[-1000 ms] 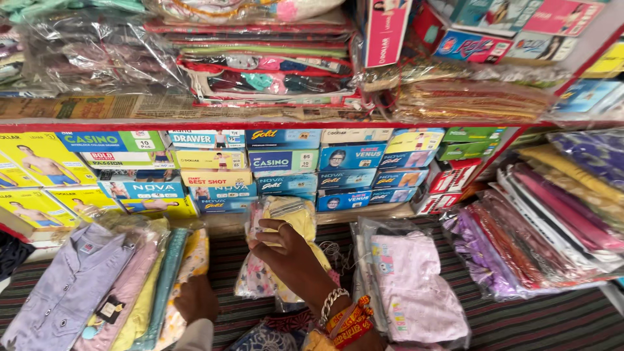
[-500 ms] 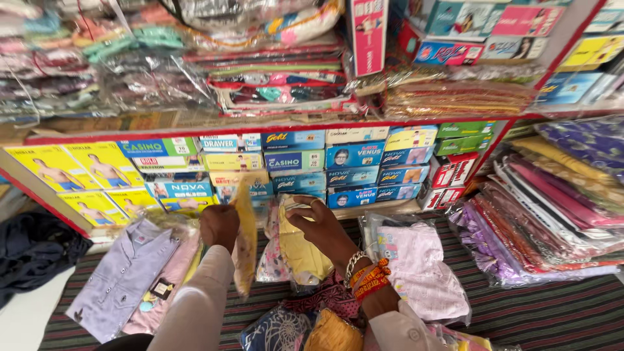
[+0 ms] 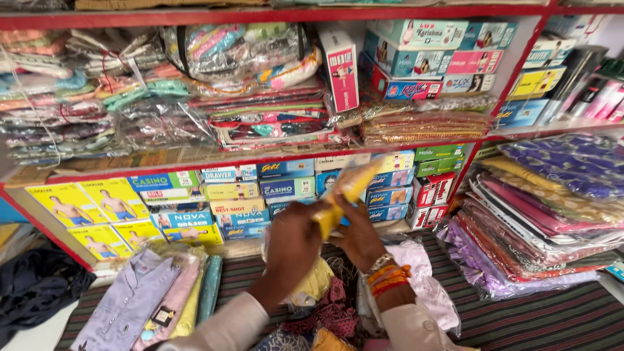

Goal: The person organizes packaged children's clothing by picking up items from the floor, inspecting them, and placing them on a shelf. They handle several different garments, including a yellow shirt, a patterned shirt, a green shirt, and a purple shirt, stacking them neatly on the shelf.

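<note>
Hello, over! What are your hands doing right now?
Left hand and right hand both grip yellow packet, raised. Boxed shelf behind. Nothing blocking.

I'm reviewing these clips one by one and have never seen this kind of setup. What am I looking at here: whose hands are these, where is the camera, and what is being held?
There is no machine here. A person wears a camera on the head, so the one picture looks down at that person's own two bare hands, in front of shop shelves.

The left hand and the right hand, which has orange bangles at the wrist, both grip a yellow packet raised between them.

Below, on a striped cloth surface, lie folded shirts at left, pink packets in clear wrap beside the right arm, and stacked fabric packs at right. Behind stand rows of coloured boxes on a red-edged shelf.
</note>
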